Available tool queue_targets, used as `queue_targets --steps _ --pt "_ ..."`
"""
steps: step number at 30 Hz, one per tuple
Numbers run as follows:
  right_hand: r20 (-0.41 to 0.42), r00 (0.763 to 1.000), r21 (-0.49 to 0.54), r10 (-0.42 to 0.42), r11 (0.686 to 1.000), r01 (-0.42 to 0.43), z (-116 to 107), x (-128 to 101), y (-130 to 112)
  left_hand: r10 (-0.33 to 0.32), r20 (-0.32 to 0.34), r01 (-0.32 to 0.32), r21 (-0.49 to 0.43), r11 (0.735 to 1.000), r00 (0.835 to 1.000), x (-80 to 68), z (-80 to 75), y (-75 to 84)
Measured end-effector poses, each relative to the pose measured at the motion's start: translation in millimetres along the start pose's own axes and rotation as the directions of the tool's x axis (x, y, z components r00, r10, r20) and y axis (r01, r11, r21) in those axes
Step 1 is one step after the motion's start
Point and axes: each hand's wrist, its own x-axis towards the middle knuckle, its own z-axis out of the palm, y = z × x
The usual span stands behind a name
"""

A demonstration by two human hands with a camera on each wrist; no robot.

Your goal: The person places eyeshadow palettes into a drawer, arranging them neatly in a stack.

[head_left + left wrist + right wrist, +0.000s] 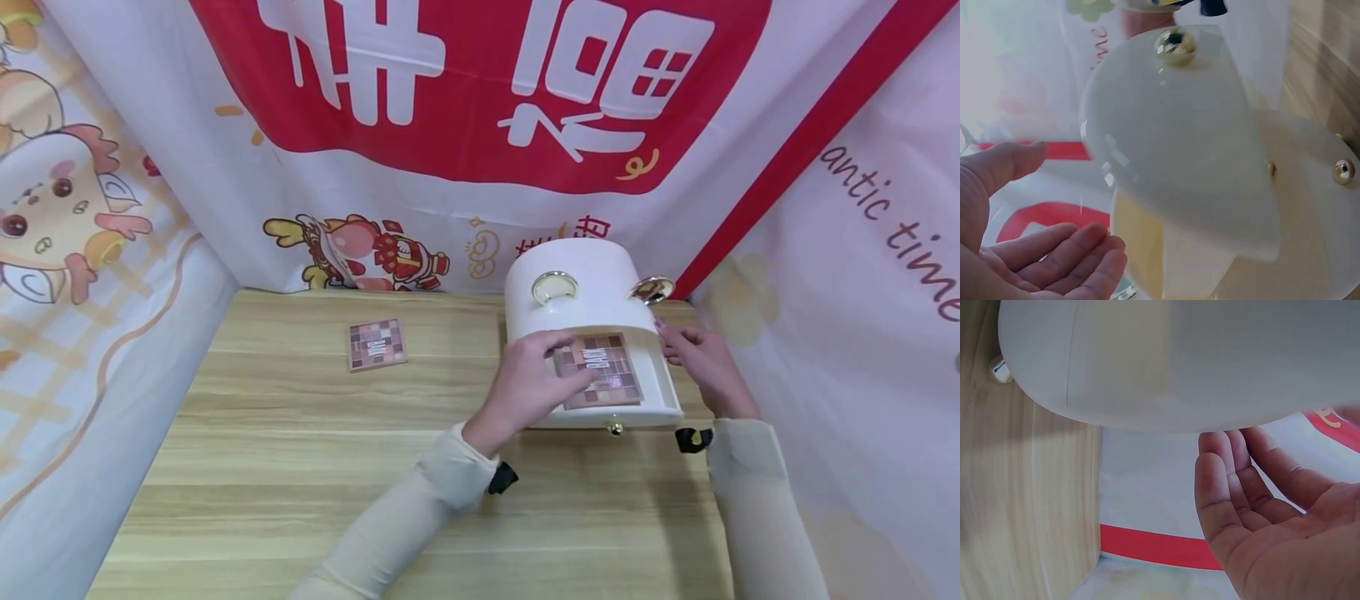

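Two flat colour palettes show in the head view. One, the drawer palette (pixel 603 371), sits in the drawer (pixel 652 417) that sticks out from the front of the white box (pixel 573 258). The other, the table palette (pixel 377 344), lies flat on the table (pixel 300 450), well to the left of the box. The left hand (pixel 525 379) reaches over the left side of the box's drawer, with its thumb over the drawer palette. Maybe it is there to guide the palette and keep it from tipping. The right hand (pixel 705 362) is by the right side of the box, perhaps so the box won't slide.

In the left wrist view, the left hand's grip is spread: thumb up, fingers nearly straight, nothing pinched between them. The drawer's gold knob (pixel 1175 47) is on its front, likely put there to make pulling easy. The drawer palette can't be seen here.

In the right wrist view, the right hand's grip is loose, with its fingers close together and their tips at the box's edge. It pinches nothing that I can see. I can't tell how hard it presses.
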Motion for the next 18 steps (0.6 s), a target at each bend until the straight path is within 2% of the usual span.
queue_targets --steps 2,5,12,18 --pt "0.001 1.000 0.002 0.000 1.000 0.000 0 0 0 -0.028 0.010 0.029 -0.065 0.997 1.000 0.8 -6.7 -0.1" --pt "0.000 1.000 0.001 0.004 1.000 -0.004 1 1 -1 -0.044 0.026 0.046 -0.100 0.994 0.999 2.9 -17.0 -3.1" --pt "0.005 1.000 -0.008 -0.005 1.000 0.005 1 2 0 -0.018 0.026 0.020 -0.070 0.997 0.999 7.1 -40.6 -14.5" --pt "0.014 1.000 -0.021 -0.008 1.000 0.008 0 3 1 0.008 0.032 -0.007 -0.057 0.998 0.999 5.2 -51.2 -22.0"
